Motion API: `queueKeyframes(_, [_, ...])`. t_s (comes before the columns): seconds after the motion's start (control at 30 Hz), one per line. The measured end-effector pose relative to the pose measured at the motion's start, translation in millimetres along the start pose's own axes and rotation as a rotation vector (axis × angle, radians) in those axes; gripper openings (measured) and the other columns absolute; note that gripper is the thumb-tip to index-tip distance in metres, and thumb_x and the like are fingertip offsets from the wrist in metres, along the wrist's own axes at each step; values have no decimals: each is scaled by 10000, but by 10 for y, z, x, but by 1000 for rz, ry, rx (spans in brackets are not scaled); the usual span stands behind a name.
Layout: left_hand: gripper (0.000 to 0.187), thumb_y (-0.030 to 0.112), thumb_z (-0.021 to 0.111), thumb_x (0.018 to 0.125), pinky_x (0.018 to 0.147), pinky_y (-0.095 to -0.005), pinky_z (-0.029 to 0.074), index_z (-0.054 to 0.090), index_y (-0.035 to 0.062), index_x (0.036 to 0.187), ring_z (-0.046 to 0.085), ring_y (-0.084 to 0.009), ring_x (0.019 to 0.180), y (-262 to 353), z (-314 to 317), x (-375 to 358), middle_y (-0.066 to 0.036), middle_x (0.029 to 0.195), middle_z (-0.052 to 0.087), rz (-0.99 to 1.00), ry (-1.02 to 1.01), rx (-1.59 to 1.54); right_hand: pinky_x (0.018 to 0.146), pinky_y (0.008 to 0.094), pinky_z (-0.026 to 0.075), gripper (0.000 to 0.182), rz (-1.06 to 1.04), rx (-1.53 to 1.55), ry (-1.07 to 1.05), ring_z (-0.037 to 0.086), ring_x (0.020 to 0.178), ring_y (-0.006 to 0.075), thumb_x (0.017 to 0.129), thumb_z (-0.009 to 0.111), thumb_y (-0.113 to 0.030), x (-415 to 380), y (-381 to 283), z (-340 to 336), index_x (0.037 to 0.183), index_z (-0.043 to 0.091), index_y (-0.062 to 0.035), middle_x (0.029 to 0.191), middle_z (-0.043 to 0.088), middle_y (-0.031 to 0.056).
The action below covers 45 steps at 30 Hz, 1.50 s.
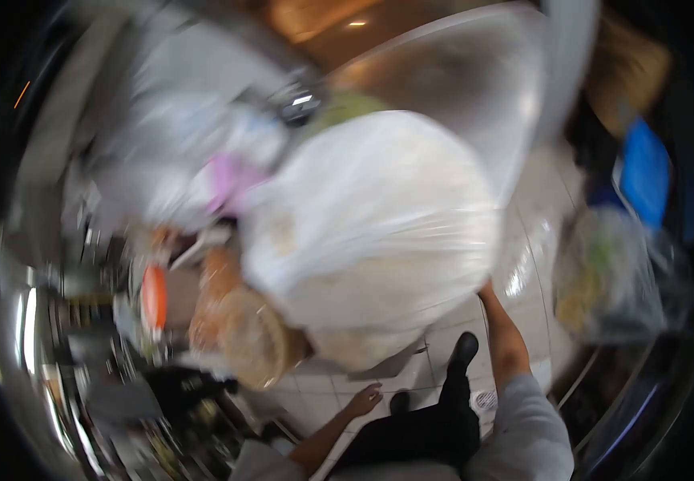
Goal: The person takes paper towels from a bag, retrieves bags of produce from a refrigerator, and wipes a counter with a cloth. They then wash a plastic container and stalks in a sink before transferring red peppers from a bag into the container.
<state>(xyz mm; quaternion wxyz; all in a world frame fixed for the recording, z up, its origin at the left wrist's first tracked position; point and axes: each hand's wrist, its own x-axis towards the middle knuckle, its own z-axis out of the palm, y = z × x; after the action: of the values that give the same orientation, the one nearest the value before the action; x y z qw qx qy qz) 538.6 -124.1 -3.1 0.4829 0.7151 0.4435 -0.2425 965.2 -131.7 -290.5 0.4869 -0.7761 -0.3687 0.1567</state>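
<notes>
A large, round, pale bundle in a translucent white plastic bag (379, 216) fills the middle of the head view. My right hand (486, 290) is at its lower right edge, and most of the fingers are hidden by the bag. Below the bag, my left hand (365, 399) is held low over the tiled floor, apart from the bag; its fingers are curled together and too small to read well. Left of the bag's lower edge is a plastic-wrapped round tub (255, 341) with brownish contents.
A wide metal basin (475, 88) stands behind the bag. Clear plastic bags (187, 152) and an orange lid (154, 297) are at the left. At the right are a blue object (645, 172) and a bag of greens (603, 272). Tiled floor (527, 240) shows between.
</notes>
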Motion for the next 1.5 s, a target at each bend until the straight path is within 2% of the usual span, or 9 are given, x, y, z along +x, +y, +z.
queueKeyframes(0.07, [373, 235, 519, 864, 815, -317, 448, 465, 64, 1191, 584, -200, 867, 76, -6, 21, -105, 910, 610, 90, 77, -142, 778, 430, 450, 257, 527, -246, -416, 548, 926, 354, 774, 458, -74, -411, -594, -636, 988, 591, -24, 1016, 578, 190])
queueKeyframes(0.3, [338, 117, 509, 809, 743, -293, 451, 500, 56, 1141, 580, -210, 779, -332, -202, -491, -126, 858, 608, 257, 239, -315, 900, 406, 412, 324, 280, -1102, -1406, 520, 1076, 282, 792, 464, -237, -3301, 293, -1384, 1007, 624, -55, 1132, 567, 119])
queueKeyframes(0.77, [300, 157, 526, 678, 812, -376, 459, 638, 78, 944, 571, -313, 929, -3983, -772, -1786, -151, 977, 610, -94, 243, 205, 871, 403, 421, 272, 434, -699, -667, 533, 1023, 278, 799, 458, -191, -5196, -2715, -738, 932, 632, -30, 1022, 590, 158])
queueKeyframes(0.93, [261, 151, 532, 678, 777, -370, 473, 654, 77, 897, 594, -303, 876, -4325, -727, -2054, -150, 910, 630, 19, 376, 111, 861, 402, 424, 258, -695, -1384, -276, 537, 1004, 276, 802, 456, -174, -5848, -2073, -192, 905, 635, -21, 983, 599, 171])
queueKeyframes(0.97, [257, 149, 528, 698, 800, -366, 465, 652, 73, 910, 587, -301, 905, -4322, -665, -2029, -155, 945, 623, 15, 331, 0, 861, 402, 424, 258, -545, -1408, -251, 537, 1004, 276, 802, 456, -174, -6202, -1433, -264, 905, 635, -21, 983, 599, 171])
queueKeyframes(1.03, [226, 161, 537, 754, 801, -347, 466, 649, 61, 922, 594, -285, 913, -4277, -490, -1966, -166, 951, 626, 35, 249, -136, 778, 383, 450, 333, 681, -681, -573, 576, 923, 264, 797, 502, -299, -5617, -3086, -379, 1020, 606, -74, 1003, 609, 146])
queueKeyframes(1.1, [236, 129, 497, 811, 759, -324, 472, 616, 15, 979, 612, -245, 862, -4005, -463, -1983, -164, 907, 637, 207, 158, -11, 686, 415, 475, 276, 267, -770, -324, 599, 773, 304, 694, 573, -231, -6089, -1981, 143, 892, 635, -50, 855, 632, 155])
queueKeyframes(1.17, [258, 101, 473, 826, 701, -294, 478, 581, -6, 1035, 611, -198, 796, -3965, -382, -2008, -136, 881, 639, 355, 67, 62, 696, 412, 470, 240, 569, -488, -50, 600, 764, 308, 755, 510, -196, -6159, -4007, -399, 905, 630, -53, 835, 626, 169])
queueKeyframes(1.5, [297, 131, 508, 825, 527, -224, 424, 542, 49, 1108, 525, -105, 628, -3831, 366, -2336, -33, 794, 601, 199, -219, 150, 903, 386, 406, 396, 1403, -153, 303, 505, 1054, 324, 680, 571, -153, -10437, -4770, 51, 1074, 596, -121, 1164, 518, 179])
